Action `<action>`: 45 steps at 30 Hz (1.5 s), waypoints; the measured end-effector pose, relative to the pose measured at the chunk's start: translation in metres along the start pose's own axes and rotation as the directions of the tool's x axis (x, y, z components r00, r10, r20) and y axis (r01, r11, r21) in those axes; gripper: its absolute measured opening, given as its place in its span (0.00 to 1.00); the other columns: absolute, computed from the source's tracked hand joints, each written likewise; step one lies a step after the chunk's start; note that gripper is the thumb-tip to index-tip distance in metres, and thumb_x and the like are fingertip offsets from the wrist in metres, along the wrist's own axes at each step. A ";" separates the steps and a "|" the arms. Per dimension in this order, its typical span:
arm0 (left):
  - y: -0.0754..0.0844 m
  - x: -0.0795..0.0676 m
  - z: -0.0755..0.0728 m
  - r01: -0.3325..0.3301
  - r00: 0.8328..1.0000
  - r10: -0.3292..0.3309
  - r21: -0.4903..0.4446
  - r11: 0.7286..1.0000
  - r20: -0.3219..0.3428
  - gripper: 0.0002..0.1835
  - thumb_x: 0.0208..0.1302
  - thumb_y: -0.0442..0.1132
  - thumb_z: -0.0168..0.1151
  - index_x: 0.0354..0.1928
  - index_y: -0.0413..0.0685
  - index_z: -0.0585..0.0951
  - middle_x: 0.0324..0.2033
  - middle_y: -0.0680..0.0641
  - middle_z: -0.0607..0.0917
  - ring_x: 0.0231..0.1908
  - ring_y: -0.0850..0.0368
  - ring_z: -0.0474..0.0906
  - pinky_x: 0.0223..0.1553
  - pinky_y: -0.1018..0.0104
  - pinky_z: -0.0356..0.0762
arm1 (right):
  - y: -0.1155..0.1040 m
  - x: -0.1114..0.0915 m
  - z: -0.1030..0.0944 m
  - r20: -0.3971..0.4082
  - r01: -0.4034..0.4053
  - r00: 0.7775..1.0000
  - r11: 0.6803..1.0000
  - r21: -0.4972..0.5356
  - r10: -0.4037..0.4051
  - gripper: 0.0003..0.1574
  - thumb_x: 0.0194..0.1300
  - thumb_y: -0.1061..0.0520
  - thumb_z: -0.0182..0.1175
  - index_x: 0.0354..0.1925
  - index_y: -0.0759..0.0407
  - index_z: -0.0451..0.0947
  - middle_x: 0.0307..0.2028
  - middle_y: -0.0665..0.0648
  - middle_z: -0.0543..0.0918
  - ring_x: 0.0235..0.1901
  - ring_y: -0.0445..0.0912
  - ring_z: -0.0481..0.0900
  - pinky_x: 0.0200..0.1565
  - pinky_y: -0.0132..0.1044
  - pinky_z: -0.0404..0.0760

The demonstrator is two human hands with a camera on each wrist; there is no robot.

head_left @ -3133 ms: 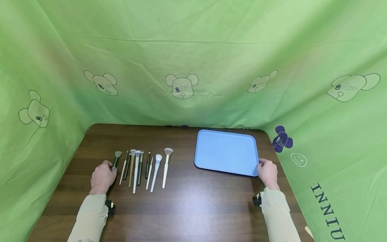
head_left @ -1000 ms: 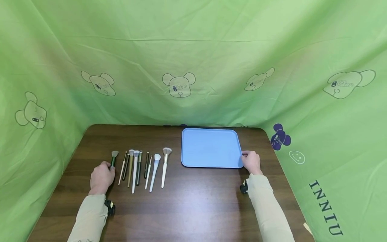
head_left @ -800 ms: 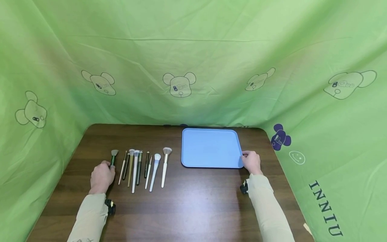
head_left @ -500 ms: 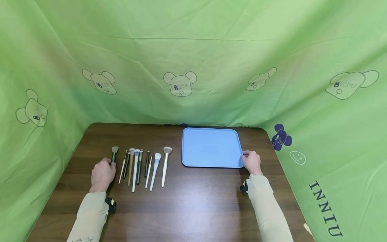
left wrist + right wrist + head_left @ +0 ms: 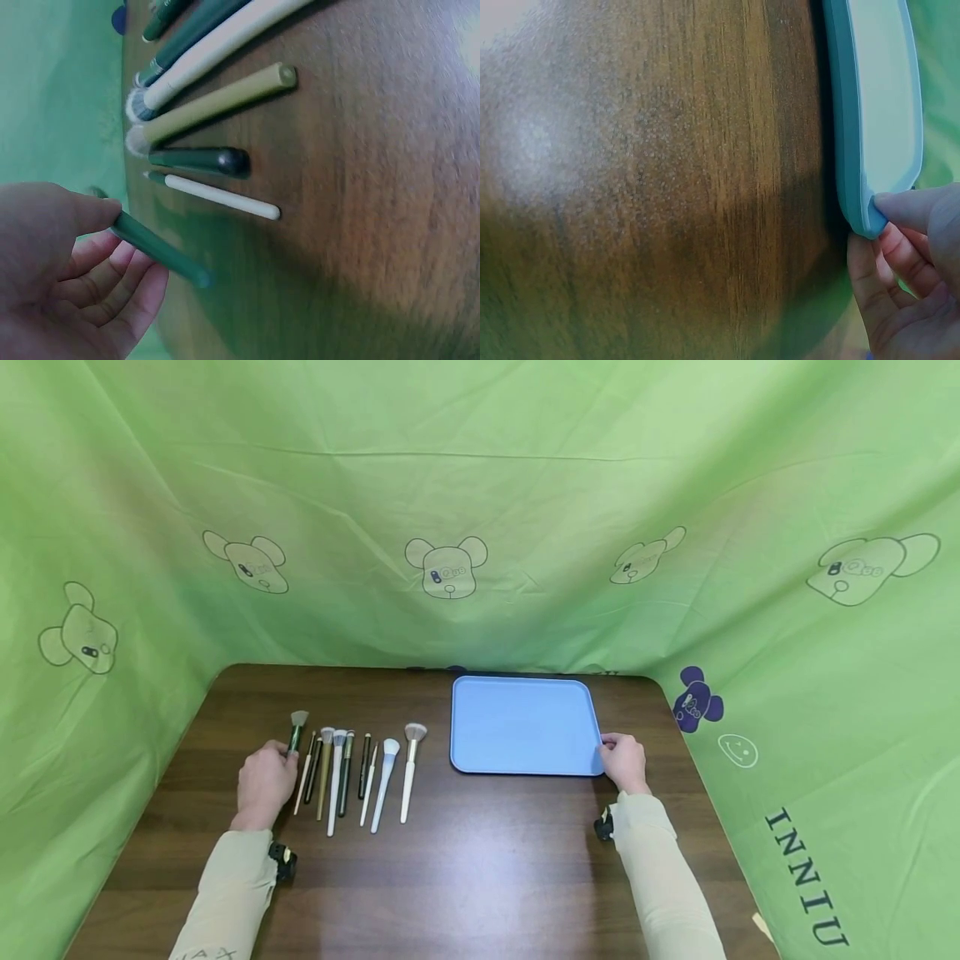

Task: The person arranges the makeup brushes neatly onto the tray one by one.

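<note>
At the left, my left hand (image 5: pixel 267 781) pinches a green-handled makeup brush (image 5: pixel 296 733) between thumb and fingers, bristles pointing away from me. The left wrist view shows its handle (image 5: pixel 161 251) raised over the table, beside a thin white-handled brush (image 5: pixel 225 196). Several other makeup brushes lie in a row to the right, among them a tan-handled brush (image 5: pixel 324 781) and a white brush with a wide head (image 5: pixel 408 777). My right hand (image 5: pixel 625 762) grips the near right corner of a blue tray (image 5: pixel 525 727), thumb on top of the rim and fingers below.
The brown wooden table (image 5: pixel 465 860) has rounded far corners. A green cloth (image 5: pixel 450 485) printed with bear heads hangs around its back and sides. Each wrist wears a small black camera, such as the left camera (image 5: pixel 282 862).
The blue tray was slid left and straightened by my right hand, which now stays still. My left hand has lifted the green-handled brush, moving it away from me and slightly right.
</note>
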State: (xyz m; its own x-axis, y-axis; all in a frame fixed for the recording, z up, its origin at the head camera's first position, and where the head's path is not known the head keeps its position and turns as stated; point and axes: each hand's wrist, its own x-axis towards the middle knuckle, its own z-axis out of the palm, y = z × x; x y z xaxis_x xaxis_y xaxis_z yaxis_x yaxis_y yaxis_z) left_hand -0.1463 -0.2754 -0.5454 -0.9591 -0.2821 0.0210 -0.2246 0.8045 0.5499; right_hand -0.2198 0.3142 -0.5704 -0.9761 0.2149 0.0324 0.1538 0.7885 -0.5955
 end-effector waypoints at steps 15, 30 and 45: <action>0.020 0.001 0.006 -0.114 0.988 0.107 -0.057 0.992 -0.112 0.15 0.76 0.35 0.55 0.51 0.26 0.77 0.37 0.32 0.84 0.32 0.38 0.81 0.31 0.42 0.77 | 0.001 0.000 0.001 -0.001 0.003 1.000 1.000 -0.001 -0.003 0.16 0.64 0.65 0.61 0.48 0.74 0.84 0.34 0.65 0.87 0.37 0.59 0.83 0.42 0.53 0.78; 0.053 0.005 0.025 -0.217 0.969 0.190 -0.175 0.960 -0.157 0.13 0.72 0.35 0.62 0.51 0.31 0.83 0.37 0.37 0.88 0.36 0.42 0.86 0.38 0.45 0.79 | 0.002 -0.001 0.004 -0.037 0.013 0.999 1.000 0.006 -0.013 0.16 0.64 0.66 0.61 0.47 0.74 0.85 0.34 0.66 0.87 0.39 0.61 0.83 0.43 0.53 0.78; 0.082 0.007 0.046 -0.221 0.975 0.200 -0.332 0.917 -0.096 0.16 0.74 0.36 0.60 0.55 0.29 0.81 0.42 0.33 0.87 0.42 0.39 0.86 0.44 0.46 0.82 | 0.000 -0.002 0.006 -0.029 -0.021 0.999 1.000 -0.005 0.020 0.17 0.66 0.64 0.61 0.50 0.72 0.84 0.35 0.65 0.87 0.38 0.59 0.83 0.42 0.52 0.78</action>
State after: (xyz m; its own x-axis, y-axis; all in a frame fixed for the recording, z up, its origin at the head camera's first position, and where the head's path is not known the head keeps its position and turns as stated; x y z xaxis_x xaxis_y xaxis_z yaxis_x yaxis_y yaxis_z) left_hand -0.1789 -0.1871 -0.5386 -0.9638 -0.1637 0.2106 0.0633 0.6264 0.7769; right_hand -0.2186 0.3105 -0.5750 -0.9679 0.2474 0.0434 0.1745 0.7865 -0.5924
